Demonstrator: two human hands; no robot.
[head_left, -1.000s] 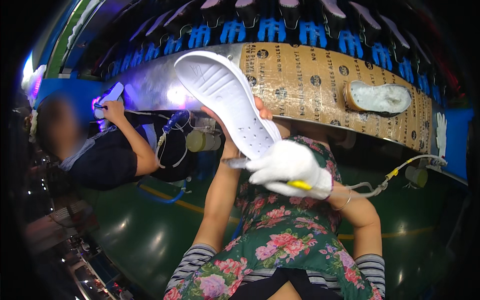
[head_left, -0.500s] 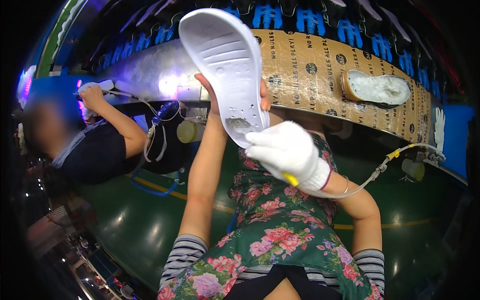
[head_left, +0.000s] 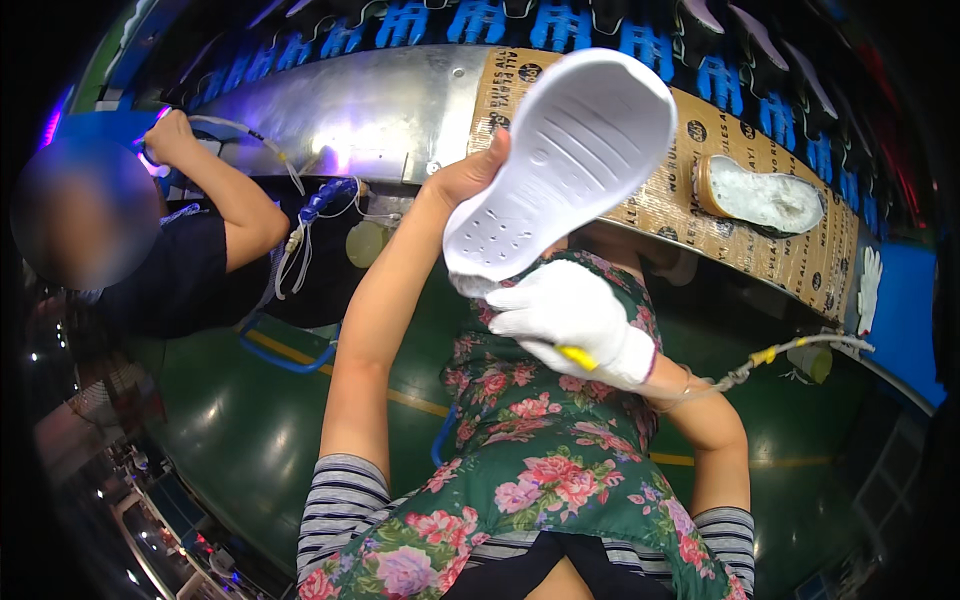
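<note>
The left hand (head_left: 462,178) gripped the white shoe sole (head_left: 560,170) by its edge, fingers curled behind it, thumb on the tread, holding it up over the apron (head_left: 540,480). The gloved right hand (head_left: 570,318) was closed around a yellow-handled tool (head_left: 577,357), its tip hidden at the sole's lower end. Another sole (head_left: 762,196) lay on the tabletop (head_left: 690,200) beyond.

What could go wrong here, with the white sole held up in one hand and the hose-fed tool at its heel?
The left hand grips the white sole only by one edge, so pressure from the tool could twist it loose. The gloved right hand works the yellow-handled tool at the sole's lower end, close over the floral apron, which could get soiled. The hose hangs loosely off the wrist and might snag.
</note>
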